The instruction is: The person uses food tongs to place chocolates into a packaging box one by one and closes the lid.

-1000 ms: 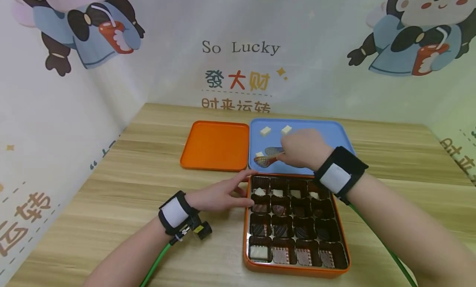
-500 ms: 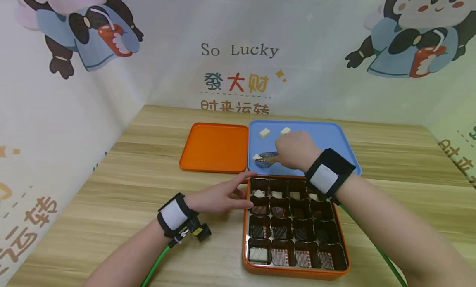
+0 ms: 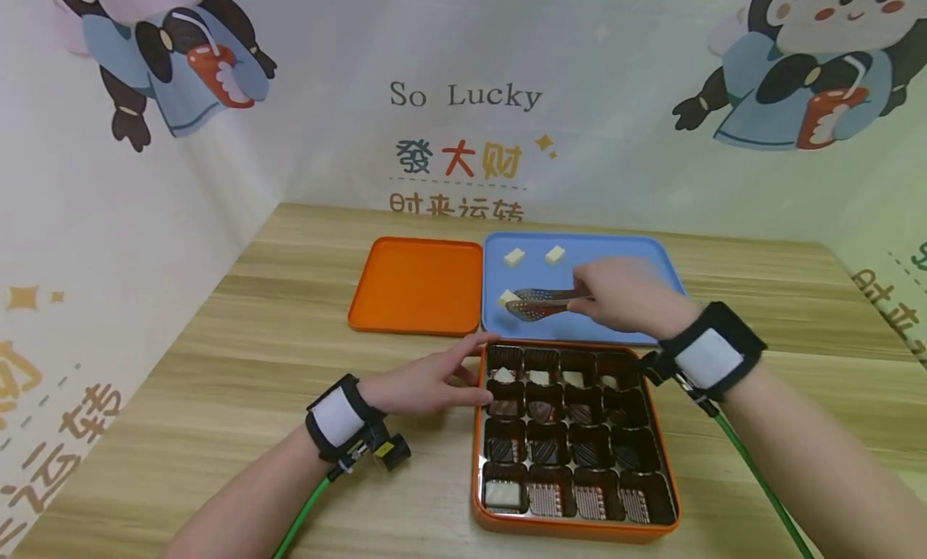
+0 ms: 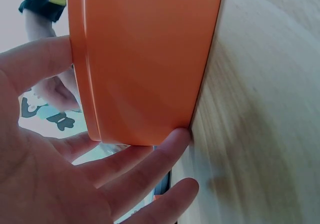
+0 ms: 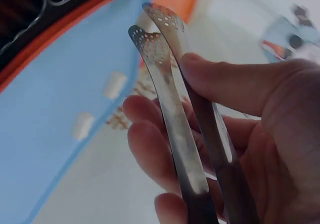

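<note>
My right hand (image 3: pixel 630 295) grips metal tongs (image 5: pixel 177 119) with perforated tips, thumb on one arm and fingers on the other. Over the blue tray (image 3: pixel 619 255), the tips are at a small cream-white block (image 3: pixel 506 298), which shows between them in the right wrist view. My left hand (image 3: pixel 427 380) rests against the far left corner of an orange box (image 4: pixel 145 64); its thumb touches the rim and its fingers lie along the side. The box has a dark divided insert (image 3: pixel 579 432) with chocolates, dark, striped and white, in its compartments.
Two more white blocks (image 3: pixel 514 257) lie at the back of the blue tray. A flat orange tray (image 3: pixel 416 285) adjoins it on the left. The box stands right in front of the blue tray on a wooden table (image 3: pixel 290 302). Printed cloth walls (image 3: pixel 463 28) surround the table.
My right hand has drawn back to the right, and the tongs have come to lie more level, their tips still by the near white block. The left hand and the box stay put.
</note>
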`<state>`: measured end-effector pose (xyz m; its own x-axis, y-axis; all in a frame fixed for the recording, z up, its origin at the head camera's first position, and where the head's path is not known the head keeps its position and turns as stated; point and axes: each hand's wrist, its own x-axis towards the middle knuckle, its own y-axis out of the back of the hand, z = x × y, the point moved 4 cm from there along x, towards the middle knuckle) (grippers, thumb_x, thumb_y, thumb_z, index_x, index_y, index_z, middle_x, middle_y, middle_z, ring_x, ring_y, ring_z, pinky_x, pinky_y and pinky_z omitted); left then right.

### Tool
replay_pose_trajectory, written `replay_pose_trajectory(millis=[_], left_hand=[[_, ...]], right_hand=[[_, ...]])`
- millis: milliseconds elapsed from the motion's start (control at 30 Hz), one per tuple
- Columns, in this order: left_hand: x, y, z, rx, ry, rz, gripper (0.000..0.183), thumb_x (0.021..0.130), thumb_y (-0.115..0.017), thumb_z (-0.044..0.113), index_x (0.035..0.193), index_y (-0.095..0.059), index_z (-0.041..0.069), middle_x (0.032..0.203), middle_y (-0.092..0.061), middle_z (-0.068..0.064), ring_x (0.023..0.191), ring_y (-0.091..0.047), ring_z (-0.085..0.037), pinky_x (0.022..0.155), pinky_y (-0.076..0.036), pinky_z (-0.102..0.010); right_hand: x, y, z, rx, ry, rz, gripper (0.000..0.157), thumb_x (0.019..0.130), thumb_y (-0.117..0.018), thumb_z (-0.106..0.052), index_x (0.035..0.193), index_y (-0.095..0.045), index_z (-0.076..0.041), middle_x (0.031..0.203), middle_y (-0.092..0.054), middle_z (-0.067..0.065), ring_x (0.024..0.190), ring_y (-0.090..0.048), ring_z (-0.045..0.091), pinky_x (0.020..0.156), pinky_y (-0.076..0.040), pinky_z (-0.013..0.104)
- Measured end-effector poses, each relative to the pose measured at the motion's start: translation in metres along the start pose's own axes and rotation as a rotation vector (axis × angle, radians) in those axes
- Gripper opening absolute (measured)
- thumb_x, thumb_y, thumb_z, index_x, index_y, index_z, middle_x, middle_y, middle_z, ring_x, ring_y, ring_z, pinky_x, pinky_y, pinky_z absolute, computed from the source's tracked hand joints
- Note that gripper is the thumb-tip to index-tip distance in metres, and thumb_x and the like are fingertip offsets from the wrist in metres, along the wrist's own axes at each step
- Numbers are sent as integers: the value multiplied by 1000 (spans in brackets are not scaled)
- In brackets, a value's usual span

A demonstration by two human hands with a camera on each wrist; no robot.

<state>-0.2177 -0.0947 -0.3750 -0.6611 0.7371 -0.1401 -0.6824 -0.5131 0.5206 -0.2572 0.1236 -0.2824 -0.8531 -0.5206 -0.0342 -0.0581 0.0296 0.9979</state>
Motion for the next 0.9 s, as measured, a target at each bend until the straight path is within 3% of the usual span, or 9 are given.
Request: replay_pose_trajectory(millis=[133,233,500,633,900], left_hand=[[1,1,1,10,-2,6,72,87,-57,39,144,-13,31,146,-23,-9,103,-53,-11,78,-44,-31],[0,1,1,10,4,2,73,87,-58,39,144,-13,30,146,-22,-9,103,-53,-12,78,-44,-31],[-1,-1,1,-4,1,1,73,87,-58,38,144,-14,30,146,-21,-9,103,-53,-11,81,-43,-31],[-2,0,2,3,2,8,73,87,-58,38,144,-14,30,146,-21,-9,103,-53,-11,82,-43,-31],[-1,0,2,-5,2,1,72,87,-58,38,144,-14,30,146,-21,-9,103,-53,-12,78,-45,-31]], right_hand=[[-35,15,7,93,77,41,16,88,-58,-32,88,-57,-16,68,-49,-8,51,-38,11,47,-30,29],[-62,21,9,161,144,13,17,89,-55,-38,91,-57,-21,70,-49,-12,50,-37,6,47,-32,28],[-118,21,-12,127,257,-88,18,87,-52,-47,89,-51,-30,71,-47,-23,53,-38,-4,47,-34,23],[-129,16,-28,54,294,-105,21,85,-55,-47,83,-45,-29,64,-38,-23,50,-34,-4,45,-32,22],[-128,3,-64,-284,322,-128,25,77,-67,-40,87,-53,-22,62,-39,-15,45,-31,4,39,-28,25]])
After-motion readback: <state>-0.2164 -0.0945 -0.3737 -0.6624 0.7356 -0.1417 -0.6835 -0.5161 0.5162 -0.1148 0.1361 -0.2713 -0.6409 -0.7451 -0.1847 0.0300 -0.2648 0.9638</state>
